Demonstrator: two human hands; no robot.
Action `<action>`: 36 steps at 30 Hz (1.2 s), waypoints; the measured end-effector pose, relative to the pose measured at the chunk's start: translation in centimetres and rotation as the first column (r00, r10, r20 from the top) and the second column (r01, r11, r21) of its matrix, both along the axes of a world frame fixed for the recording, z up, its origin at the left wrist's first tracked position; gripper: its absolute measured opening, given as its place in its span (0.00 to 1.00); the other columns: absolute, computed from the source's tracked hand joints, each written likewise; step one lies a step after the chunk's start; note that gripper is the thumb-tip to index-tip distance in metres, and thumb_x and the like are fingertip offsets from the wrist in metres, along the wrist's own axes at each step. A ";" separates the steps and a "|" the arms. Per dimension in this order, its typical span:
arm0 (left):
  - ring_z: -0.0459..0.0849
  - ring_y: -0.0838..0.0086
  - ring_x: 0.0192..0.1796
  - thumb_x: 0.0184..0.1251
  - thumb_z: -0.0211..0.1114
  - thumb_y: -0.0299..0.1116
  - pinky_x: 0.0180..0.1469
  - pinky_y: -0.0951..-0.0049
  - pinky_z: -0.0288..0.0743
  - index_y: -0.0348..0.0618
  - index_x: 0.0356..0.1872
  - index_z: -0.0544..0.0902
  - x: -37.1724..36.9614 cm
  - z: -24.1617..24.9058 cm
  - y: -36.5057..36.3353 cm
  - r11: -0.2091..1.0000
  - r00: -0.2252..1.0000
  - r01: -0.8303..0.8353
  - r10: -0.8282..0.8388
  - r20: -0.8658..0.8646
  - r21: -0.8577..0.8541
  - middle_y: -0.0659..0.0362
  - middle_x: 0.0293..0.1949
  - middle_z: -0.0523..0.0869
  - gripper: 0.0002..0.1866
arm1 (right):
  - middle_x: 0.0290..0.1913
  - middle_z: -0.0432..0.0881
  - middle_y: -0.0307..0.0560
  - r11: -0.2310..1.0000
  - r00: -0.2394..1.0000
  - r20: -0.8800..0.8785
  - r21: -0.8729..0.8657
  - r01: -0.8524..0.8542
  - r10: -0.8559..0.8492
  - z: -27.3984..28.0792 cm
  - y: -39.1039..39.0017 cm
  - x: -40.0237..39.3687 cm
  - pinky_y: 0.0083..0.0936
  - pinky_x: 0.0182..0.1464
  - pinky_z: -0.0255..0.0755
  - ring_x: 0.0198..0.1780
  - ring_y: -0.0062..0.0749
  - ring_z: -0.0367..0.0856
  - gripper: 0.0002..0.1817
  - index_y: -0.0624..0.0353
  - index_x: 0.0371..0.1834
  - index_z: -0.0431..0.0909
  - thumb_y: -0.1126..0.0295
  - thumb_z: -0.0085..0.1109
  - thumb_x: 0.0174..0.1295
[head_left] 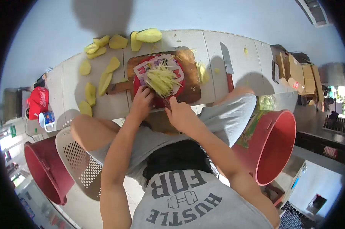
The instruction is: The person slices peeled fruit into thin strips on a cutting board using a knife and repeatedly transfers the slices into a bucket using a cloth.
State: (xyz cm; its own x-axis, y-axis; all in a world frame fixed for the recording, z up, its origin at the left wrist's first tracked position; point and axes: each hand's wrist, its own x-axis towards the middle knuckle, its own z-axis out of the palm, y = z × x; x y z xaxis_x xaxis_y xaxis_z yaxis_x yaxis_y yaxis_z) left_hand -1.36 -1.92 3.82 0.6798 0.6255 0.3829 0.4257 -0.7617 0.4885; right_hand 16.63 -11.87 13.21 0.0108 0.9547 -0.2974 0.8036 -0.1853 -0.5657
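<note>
A red-rimmed plate with a printed bow pattern (143, 68) rests over a wooden cutting board (189, 61). Thin pale-green strips (163, 81) lie heaped on the plate. My left hand (142, 101) is closed at the plate's near left rim, its fingertips partly hidden. At the near right rim, my right hand (178, 112) is closed with the thumb on top, apparently gripping the red edge; its other fingers are mostly out of sight. Peeled yellow-green pieces (105, 82) lie left of the board, and a larger one (149, 35) lies behind it.
A large knife (226, 61) with a red handle lies on the tiled counter (210, 44) to the right. A mug (46, 119) stands at the left. Red buckets (273, 147) (46, 171) and a white perforated basket (81, 160) flank my legs. Cardboard (298, 74) is at the far right.
</note>
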 end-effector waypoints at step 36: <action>0.85 0.58 0.43 0.57 0.68 0.16 0.44 0.64 0.83 0.38 0.40 0.83 0.5 0.7 0.2 0.899 0.900 -0.263 0.359 0.247 -0.350 0.51 0.44 0.83 0.11 | 0.34 0.81 0.75 0.994 0.982 -0.168 0.044 0.100 -0.091 3.5 -0.3 2.2 0.59 0.41 0.73 0.40 0.75 0.80 0.16 0.64 0.46 0.69 0.62 0.60 0.71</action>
State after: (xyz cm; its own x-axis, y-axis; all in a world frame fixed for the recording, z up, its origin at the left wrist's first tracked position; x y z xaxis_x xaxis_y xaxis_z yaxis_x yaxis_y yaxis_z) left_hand -0.82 -1.68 4.57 0.3143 0.9022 0.2955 0.4132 -0.4103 0.8130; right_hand 18.84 -12.21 16.69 0.0576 0.9657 -0.2530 0.6783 -0.2238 -0.6999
